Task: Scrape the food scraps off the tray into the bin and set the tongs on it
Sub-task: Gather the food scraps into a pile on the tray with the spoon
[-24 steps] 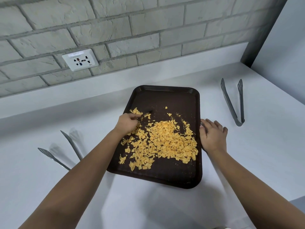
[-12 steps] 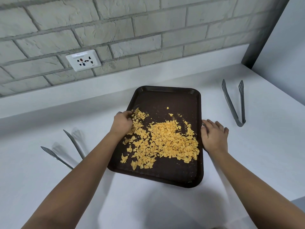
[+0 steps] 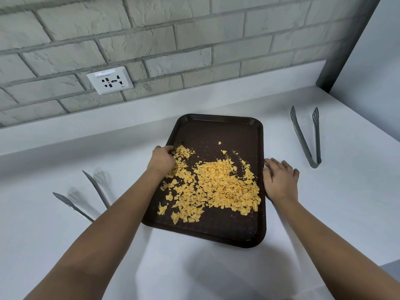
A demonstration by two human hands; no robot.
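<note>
A dark brown tray (image 3: 218,131) lies on the white counter, with a heap of yellow-orange food scraps (image 3: 218,182) spread over its near half. My left hand (image 3: 162,160) is at the tray's left rim, fingers curled over the edge among the scraps. My right hand (image 3: 280,180) rests palm down against the right rim with its fingers fairly straight. Grey tongs (image 3: 306,139) lie spread apart on the counter to the right of the tray. A second pair of grey tongs (image 3: 95,189) lies to the left, partly hidden by my left forearm. No bin is in view.
The white counter (image 3: 346,202) runs back to a low ledge under a brick wall with a power socket (image 3: 110,80). A dark post and a pale side wall (image 3: 372,68) close off the far right. The counter's near right corner ends at about (image 3: 389,263).
My left hand has left the scraps in the middle of the tray and moved back to the left rim, where it now curls over the edge. The right hand has stayed put.
</note>
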